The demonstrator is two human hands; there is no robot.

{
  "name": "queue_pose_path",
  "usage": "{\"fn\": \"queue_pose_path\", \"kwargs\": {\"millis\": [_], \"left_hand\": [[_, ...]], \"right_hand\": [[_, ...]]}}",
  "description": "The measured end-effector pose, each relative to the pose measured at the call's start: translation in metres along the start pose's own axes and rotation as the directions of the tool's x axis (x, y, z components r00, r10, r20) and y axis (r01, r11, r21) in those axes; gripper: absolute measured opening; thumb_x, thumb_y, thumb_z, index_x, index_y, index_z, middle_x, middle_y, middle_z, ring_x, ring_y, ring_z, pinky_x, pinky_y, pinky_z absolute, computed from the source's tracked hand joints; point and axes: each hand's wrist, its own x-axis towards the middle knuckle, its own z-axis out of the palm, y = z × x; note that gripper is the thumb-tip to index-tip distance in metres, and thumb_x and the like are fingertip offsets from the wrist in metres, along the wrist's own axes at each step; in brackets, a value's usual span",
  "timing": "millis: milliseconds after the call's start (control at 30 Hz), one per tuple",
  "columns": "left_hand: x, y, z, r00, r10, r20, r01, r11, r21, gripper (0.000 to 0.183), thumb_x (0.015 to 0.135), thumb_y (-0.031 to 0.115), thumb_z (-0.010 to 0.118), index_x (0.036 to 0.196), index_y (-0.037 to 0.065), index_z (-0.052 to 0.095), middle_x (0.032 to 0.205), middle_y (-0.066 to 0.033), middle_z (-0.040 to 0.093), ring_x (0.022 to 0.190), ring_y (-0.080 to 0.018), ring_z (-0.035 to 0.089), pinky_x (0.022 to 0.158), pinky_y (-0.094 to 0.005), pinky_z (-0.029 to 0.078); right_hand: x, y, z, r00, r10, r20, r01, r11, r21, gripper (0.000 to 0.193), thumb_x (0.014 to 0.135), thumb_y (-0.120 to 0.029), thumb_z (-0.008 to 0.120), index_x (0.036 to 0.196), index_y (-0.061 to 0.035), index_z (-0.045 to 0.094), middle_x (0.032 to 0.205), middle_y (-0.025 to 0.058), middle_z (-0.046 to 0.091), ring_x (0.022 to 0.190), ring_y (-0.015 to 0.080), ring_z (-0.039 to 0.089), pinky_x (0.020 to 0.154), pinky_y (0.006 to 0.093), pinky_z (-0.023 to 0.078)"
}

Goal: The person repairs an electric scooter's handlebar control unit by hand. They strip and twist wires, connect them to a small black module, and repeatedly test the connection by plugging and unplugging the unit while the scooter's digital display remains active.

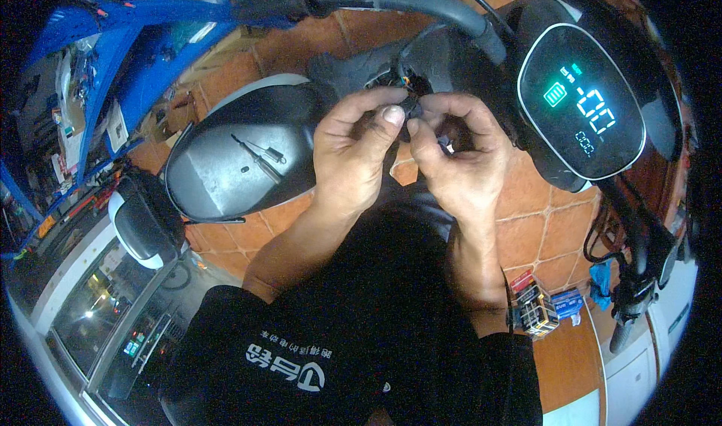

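Observation:
My left hand (350,151) and my right hand (468,155) meet in front of my chest, both closed in a pinch. Between the fingertips is a small black wire piece (411,109), mostly covered by thumbs and fingers, so its exact shape is hard to make out. Just beyond the fingers, a bundle of thin wires (406,82), some orange, comes out of the dark scooter body. Left of my hands is the black scooter seat (218,181). On it lie a dark pen-like tool (261,164) and a small black part with a short lead (272,155).
A lit scooter display (583,103) stands at the right, with a handlebar (429,6) across the top and a grip (623,332) lower right. Blue shelving (113,95) holds clutter at the left. Small boxes (538,309) sit lower right above the orange tiled floor (526,238).

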Motion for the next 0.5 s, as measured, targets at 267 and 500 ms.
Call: {"fn": "queue_pose_path", "kwargs": {"millis": [267, 500], "left_hand": [[-0.0018, -0.0045, 0.0033, 1.000, 0.024, -0.006, -0.024, 0.996, -0.089, 0.022, 0.094, 0.004, 0.057, 0.114, -0.004, 0.059, 0.103, -0.0122, 0.064, 0.090, -0.0189, 0.065, 0.083, -0.0300, 0.055], [-0.0013, -0.0065, 0.0013, 0.999, 0.031, 0.013, -0.029, 0.989, -0.143, 0.023, 0.094, 0.005, 0.056, 0.116, -0.004, 0.058, 0.102, -0.0121, 0.065, 0.089, -0.0181, 0.065, 0.081, -0.0297, 0.055]], "right_hand": [[0.0009, 0.0010, 0.0006, 0.999, -0.038, 0.033, 0.040, 0.997, -0.063, 0.019, 0.073, 0.005, 0.069, 0.089, -0.0006, 0.061, 0.077, 0.0013, 0.062, 0.066, 0.0060, 0.055, 0.059, 0.0219, 0.047], [0.0030, 0.0055, 0.0002, 0.989, -0.148, 0.016, 0.148, 0.987, -0.064, 0.014, 0.071, 0.005, 0.068, 0.080, -0.0027, 0.061, 0.073, 0.0029, 0.061, 0.063, 0.0082, 0.055, 0.055, 0.0232, 0.046]]}}
